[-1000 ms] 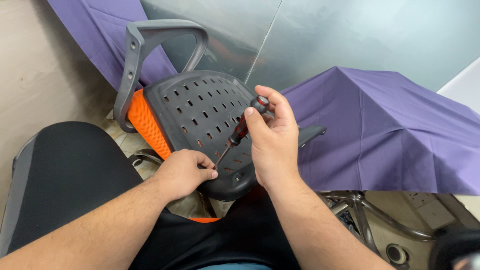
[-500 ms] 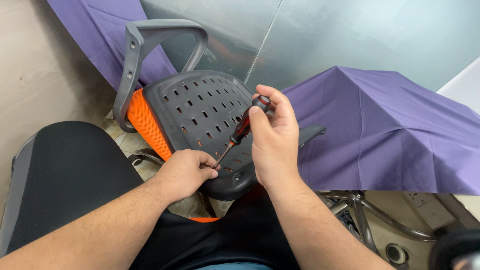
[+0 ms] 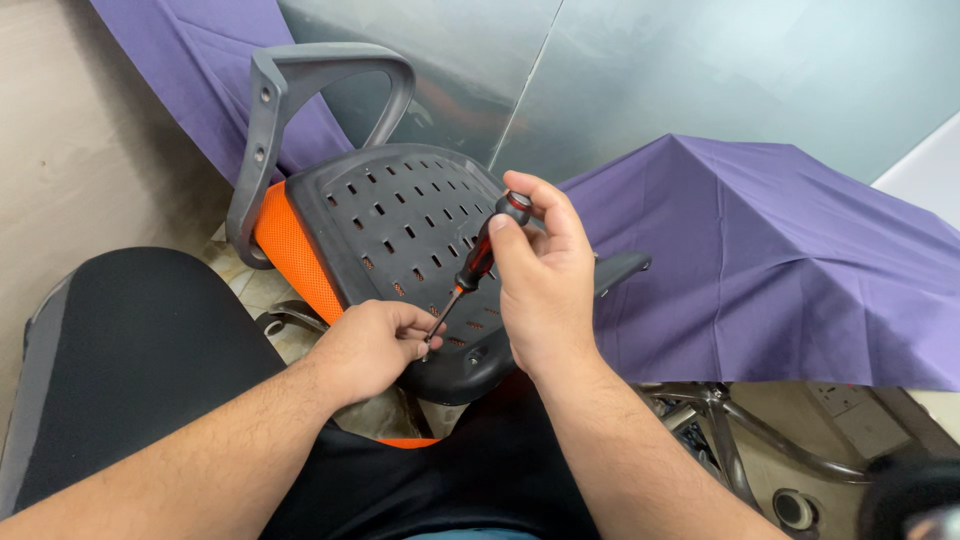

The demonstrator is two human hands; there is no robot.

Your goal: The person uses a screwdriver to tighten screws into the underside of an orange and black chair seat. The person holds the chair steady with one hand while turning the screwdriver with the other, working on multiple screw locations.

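An upturned chair seat (image 3: pixel 400 225) lies before me, its dark grey perforated plastic underside facing up over orange fabric (image 3: pixel 292 255). My right hand (image 3: pixel 545 275) grips the handle of a red and black screwdriver (image 3: pixel 478 262), tilted with its tip down at the seat's near edge. My left hand (image 3: pixel 370 345) rests on that edge, fingers pinched around the screwdriver's tip; whatever sits under the tip is hidden. A grey armrest loop (image 3: pixel 300 95) rises at the seat's far left.
A black cushioned chair part (image 3: pixel 130 360) lies at the lower left. Purple cloth (image 3: pixel 780 260) covers something at the right and drapes at the upper left (image 3: pixel 190 70). A chrome chair base with a castor (image 3: pixel 760 460) sits at the lower right. A grey glass wall stands behind.
The hands and screwdriver stay almost in place; my right hand has shifted slightly on the handle.
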